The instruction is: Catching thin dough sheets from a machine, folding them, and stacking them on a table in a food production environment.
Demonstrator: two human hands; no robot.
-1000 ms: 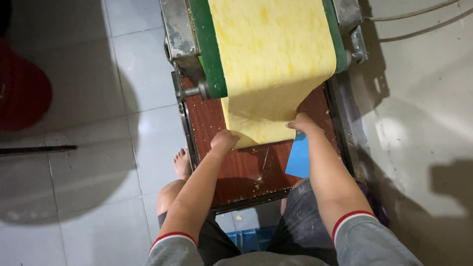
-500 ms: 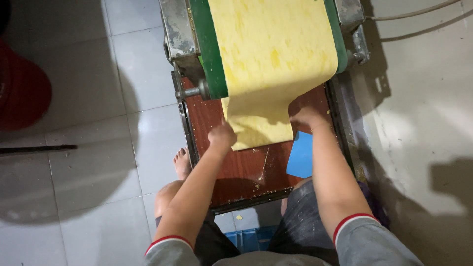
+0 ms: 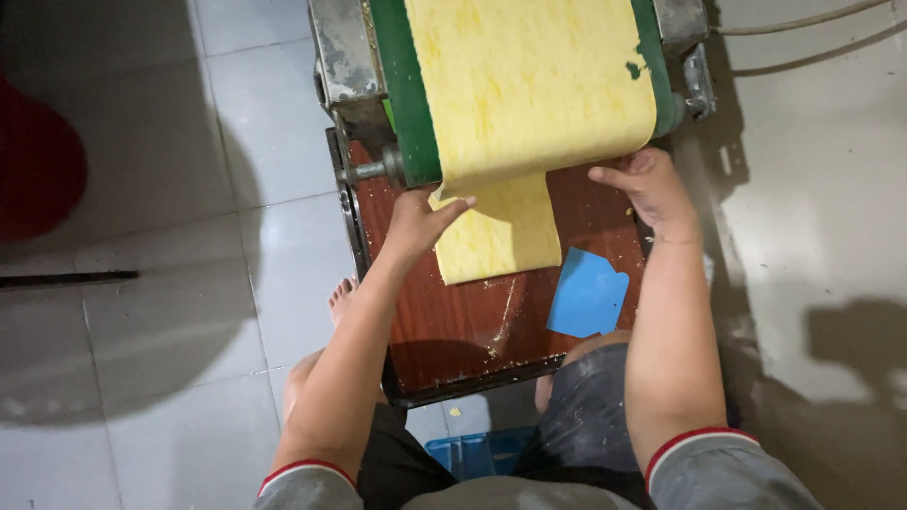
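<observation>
A wide yellow dough sheet [image 3: 529,85] comes down a green conveyor belt [image 3: 404,94] and drops onto a brown wooden board [image 3: 472,331]. A folded part of the dough [image 3: 501,236] lies on the board. My left hand [image 3: 420,219] rests on the left edge of the folded dough under the belt's end, fingers together. My right hand [image 3: 647,184] is at the sheet's right edge near the roller, fingers curled, thumb by the dough. A blue plastic scraper [image 3: 588,293] lies on the board beside my right forearm.
The metal machine frame [image 3: 345,57] holds the belt, with a roller shaft [image 3: 368,172] sticking out on the left. White floor tiles [image 3: 189,312] spread to the left with a red round object [image 3: 38,161]. A blue crate [image 3: 472,451] sits between my knees.
Both hands moved up the board toward the belt's end. The dough on the board now looks folded narrower, and the blue scraper is more exposed.
</observation>
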